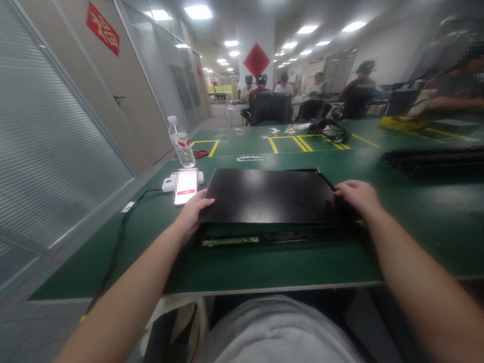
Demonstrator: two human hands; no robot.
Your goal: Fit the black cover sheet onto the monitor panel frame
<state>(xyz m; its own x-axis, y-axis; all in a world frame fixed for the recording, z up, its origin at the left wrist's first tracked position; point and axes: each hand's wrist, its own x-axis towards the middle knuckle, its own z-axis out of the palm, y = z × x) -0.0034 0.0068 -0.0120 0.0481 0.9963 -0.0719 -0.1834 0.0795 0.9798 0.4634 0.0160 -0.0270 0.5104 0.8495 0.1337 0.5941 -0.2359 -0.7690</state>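
Observation:
A glossy black flat panel (266,196), which looks like a display sheet, lies slightly tilted over a thin black frame (308,236) on the green table. A strip of green circuit board (230,241) shows along the frame's front side. My left hand (193,210) grips the panel's left edge, thumb on top and fingers underneath. At the opposite edge my right hand (359,198) is closed with thumb and fingers at the panel's right side, close to the frame's raised rear corner. What lies beneath the panel is hidden.
Left of the panel, a lit phone (186,186) rests against a white power strip (170,183), near a water bottle (181,144) and red-handled scissors (200,153). Black stacked parts (437,162) lie at right. A headset-like device (330,129) sits behind; people work farther back.

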